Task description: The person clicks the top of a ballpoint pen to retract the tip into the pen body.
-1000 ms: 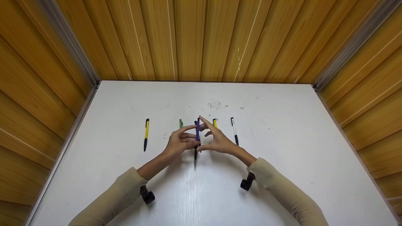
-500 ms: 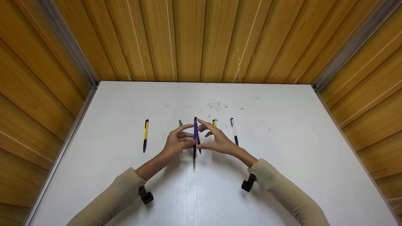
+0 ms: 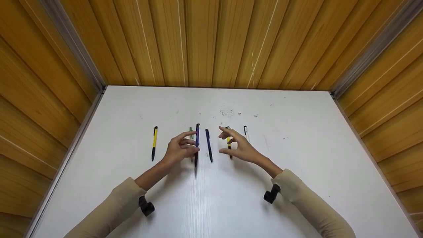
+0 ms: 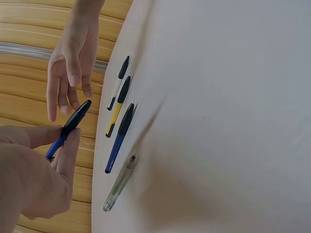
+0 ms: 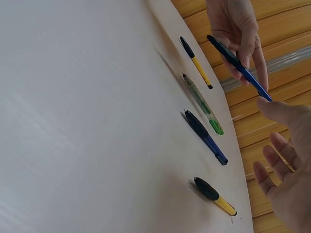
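Note:
In the head view my left hand (image 3: 179,149) pinches a blue pen (image 3: 197,138) with a black grip between thumb and fingers, raised above the table. A second blue pen (image 3: 209,145) lies on the table just right of it. Partly hidden behind the left hand is a clear green pen (image 4: 119,183), fully seen in the left wrist view. My right hand (image 3: 240,147) holds nothing; its fingers are loosely spread over a yellow pen (image 3: 228,141) that it partly covers. The right wrist view also shows the held pen (image 5: 240,66) off the table.
Another yellow pen (image 3: 154,143) lies at the left of the row on the white table (image 3: 211,205). A white pen (image 3: 246,132) lies at the right, partly behind the right hand. Wood-patterned walls (image 3: 211,43) border the table at the back and sides.
The hands have moved apart from the middle. My left hand has carried the blue pen leftward, my right hand has drawn away to the right, and the second blue pen shows between them.

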Demonstrator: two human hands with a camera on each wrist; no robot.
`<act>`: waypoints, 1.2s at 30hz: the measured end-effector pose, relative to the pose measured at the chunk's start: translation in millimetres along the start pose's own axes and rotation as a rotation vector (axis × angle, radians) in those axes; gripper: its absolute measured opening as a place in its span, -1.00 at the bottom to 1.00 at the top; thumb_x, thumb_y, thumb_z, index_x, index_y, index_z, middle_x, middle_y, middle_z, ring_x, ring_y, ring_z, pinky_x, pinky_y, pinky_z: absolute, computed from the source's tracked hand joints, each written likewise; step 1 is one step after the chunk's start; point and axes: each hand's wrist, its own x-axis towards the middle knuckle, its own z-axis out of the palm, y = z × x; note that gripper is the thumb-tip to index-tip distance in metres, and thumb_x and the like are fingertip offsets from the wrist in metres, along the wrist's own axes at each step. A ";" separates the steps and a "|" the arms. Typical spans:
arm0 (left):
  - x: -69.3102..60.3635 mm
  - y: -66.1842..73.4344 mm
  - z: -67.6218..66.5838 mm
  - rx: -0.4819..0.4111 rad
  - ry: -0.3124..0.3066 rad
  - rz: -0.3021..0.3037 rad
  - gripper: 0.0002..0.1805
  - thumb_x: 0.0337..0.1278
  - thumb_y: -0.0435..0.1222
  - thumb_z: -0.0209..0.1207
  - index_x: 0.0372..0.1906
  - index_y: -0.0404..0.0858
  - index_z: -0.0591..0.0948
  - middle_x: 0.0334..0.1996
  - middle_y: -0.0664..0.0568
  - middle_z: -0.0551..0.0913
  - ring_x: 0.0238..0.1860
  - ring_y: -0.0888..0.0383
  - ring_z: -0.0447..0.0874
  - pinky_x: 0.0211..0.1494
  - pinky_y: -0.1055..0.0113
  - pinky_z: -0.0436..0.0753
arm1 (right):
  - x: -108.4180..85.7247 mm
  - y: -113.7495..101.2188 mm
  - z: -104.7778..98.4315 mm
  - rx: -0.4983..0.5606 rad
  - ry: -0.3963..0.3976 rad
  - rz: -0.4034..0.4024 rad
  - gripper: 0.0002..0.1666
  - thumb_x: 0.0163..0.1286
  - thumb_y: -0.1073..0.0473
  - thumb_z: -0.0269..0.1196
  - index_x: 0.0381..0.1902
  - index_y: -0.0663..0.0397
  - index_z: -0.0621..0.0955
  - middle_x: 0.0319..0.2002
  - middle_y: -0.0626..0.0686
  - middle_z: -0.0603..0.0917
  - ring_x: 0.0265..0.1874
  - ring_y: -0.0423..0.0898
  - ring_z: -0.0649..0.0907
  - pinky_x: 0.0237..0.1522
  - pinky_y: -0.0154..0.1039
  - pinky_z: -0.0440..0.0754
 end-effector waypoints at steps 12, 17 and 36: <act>0.5 -1.1 -30.1 0.077 0.129 -0.089 -0.29 0.09 -0.61 0.32 0.40 -0.23 0.49 0.00 -0.37 0.70 -0.17 0.13 0.80 -0.09 0.20 0.85 | -16.8 16.0 -20.7 0.010 0.037 0.022 -0.16 0.33 0.35 0.38 0.51 0.29 0.30 0.20 0.35 0.58 0.20 0.31 0.58 0.18 0.28 0.62; 6.8 -4.6 -45.4 0.143 0.148 -0.127 -0.32 0.11 -0.58 0.31 0.39 -0.29 0.48 -0.02 -0.34 0.70 -0.20 0.13 0.80 -0.09 0.19 0.85 | -25.1 25.0 -32.7 0.045 0.051 0.035 -0.23 0.38 0.37 0.33 0.49 0.32 0.33 0.26 0.40 0.56 0.26 0.34 0.57 0.26 0.29 0.59; 26.0 -19.1 -59.2 0.294 0.201 -0.112 -0.36 0.11 -0.60 0.27 0.36 -0.38 0.50 0.06 -0.39 0.64 -0.08 -0.10 0.78 -0.10 0.23 0.85 | -40.8 47.4 -64.6 0.092 0.111 0.177 -0.42 0.46 0.27 0.29 0.36 0.37 0.47 0.31 0.40 0.54 0.31 0.29 0.54 0.19 -0.47 0.61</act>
